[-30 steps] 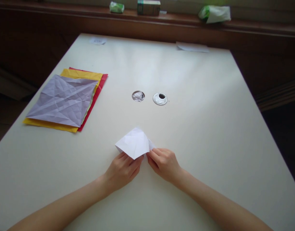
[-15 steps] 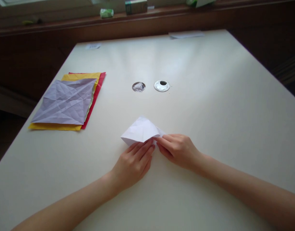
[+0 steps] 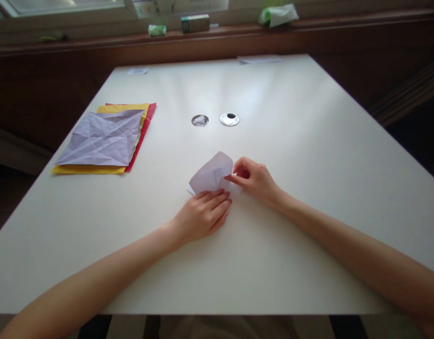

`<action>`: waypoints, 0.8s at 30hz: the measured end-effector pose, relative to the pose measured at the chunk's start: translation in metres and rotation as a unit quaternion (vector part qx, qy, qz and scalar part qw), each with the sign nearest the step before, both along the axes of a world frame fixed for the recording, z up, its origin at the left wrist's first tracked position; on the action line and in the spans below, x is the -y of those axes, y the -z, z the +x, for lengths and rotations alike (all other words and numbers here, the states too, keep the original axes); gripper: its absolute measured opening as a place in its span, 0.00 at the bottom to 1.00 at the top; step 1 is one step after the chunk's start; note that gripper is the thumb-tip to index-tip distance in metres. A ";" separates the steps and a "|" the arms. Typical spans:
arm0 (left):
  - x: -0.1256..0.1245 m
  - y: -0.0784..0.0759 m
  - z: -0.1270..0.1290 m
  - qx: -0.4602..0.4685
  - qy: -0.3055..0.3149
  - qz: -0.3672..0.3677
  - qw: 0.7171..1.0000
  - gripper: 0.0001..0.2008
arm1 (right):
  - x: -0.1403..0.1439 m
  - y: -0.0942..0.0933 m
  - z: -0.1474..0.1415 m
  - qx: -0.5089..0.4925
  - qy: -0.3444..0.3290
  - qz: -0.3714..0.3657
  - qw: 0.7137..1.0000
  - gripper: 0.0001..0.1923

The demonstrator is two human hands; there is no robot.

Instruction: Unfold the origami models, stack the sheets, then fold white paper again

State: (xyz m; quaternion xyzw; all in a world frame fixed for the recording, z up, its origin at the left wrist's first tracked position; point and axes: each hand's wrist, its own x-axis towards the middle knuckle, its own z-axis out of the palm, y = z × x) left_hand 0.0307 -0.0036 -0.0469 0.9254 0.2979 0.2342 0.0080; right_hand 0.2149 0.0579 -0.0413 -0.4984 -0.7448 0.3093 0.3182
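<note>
A view from the person's head looks down over a pale, cream-coloured table (image 3: 308,155). Both bare forearms reach in from the bottom corners and meet near the middle of the tabletop, where a folded piece of white paper (image 3: 212,173) lies. The paper is partly folded, with its upper flap lifted off the table and curling upward.

The left hand (image 3: 202,214) lies palm down, fingers stretched out side by side and pressed flat on the paper's near edge, pinning it to the table. The right hand (image 3: 254,178) is just beside it on the right, its thumb and forefinger pinching the right edge of the raised flap; its other fingers are curled in.

Well apart, toward the table's left side, sits a flat stack of paper sheets (image 3: 103,141): a creased lilac sheet on top, with yellow and red sheets showing beneath at the edges. Beyond the folded paper, near the table's centre, are two round cable holes: one holds crumpled paper or foil (image 3: 200,120), the other has a shiny metal ring (image 3: 229,119).

At the far edge lies a white slip (image 3: 259,59). Behind the table, a dark wooden ledge (image 3: 78,43) carries a small box (image 3: 195,23) and green-and-white packets (image 3: 277,15).
</note>
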 end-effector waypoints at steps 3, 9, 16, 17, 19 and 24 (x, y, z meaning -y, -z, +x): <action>0.005 0.000 0.001 0.003 0.005 0.006 1.000 0.12 | 0.007 0.000 -0.003 -0.021 0.025 -0.007 0.999 0.15; 0.011 -0.002 0.000 0.013 0.013 -0.003 1.000 0.10 | 0.020 0.003 -0.008 0.027 0.028 -0.003 0.999 0.10; 0.006 -0.004 -0.003 0.022 0.031 -0.013 0.999 0.09 | 0.021 0.003 -0.008 0.074 0.018 0.014 0.997 0.10; 0.005 -0.004 -0.003 0.022 0.033 -0.014 0.999 0.09 | 0.022 0.003 -0.008 0.077 0.017 0.016 0.997 0.10; 0.003 -0.003 -0.004 0.022 0.032 -0.018 0.999 0.09 | 0.022 0.005 -0.008 0.082 0.017 0.030 0.996 0.11; 0.001 -0.001 -0.006 0.039 0.032 -0.035 0.998 0.09 | 0.019 0.008 -0.006 0.079 0.010 0.110 0.991 0.15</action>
